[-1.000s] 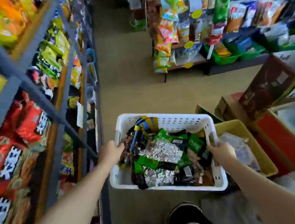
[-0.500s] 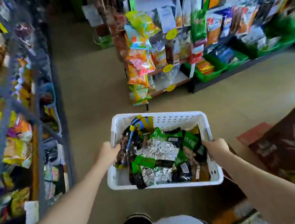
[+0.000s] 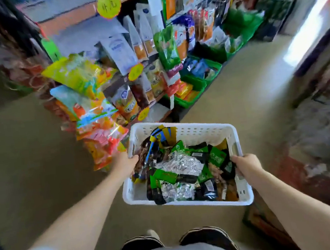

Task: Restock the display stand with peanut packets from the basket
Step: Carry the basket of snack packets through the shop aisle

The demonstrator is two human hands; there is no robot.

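Basket: the white plastic basket is held above the floor, in front of the person, close to the display stand.
Left hand: the left hand grips the left rim of the basket, fingers curled over the edge.
Right hand: the right hand grips the right rim in the same way.
Packets: the peanut packets lie in a loose pile inside the basket.
Handling: the packets look light, soft and slippery in their foil; probably best to pinch one by its sealed top edge.
Basket feel: stiff, and seems not heavy.
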